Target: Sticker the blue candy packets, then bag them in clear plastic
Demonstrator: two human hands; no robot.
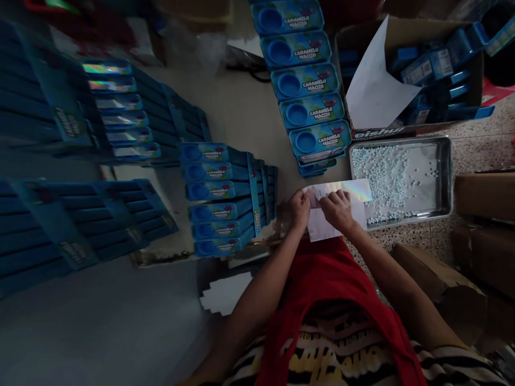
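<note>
Just below a row of blue boxes, a white sheet (325, 225) lies at the table's front edge. A shiny, rainbow-tinted strip (354, 188) rests across its upper part. My left hand (300, 208) pinches the left end of the strip and sheet. Curled over the strip's middle, my right hand (337, 209) has its fingers closed on it. The right end of the strip overlaps a metal tray (446, 177) holding many small pale-blue balls (382, 177).
Blue labelled boxes (321, 109) stand in a row ahead, with bundled stacks (213, 193) to the left. An open carton (410, 130) of blue packages and a white paper (376, 88) sits behind the tray. Brown cartons (485, 197) are at right.
</note>
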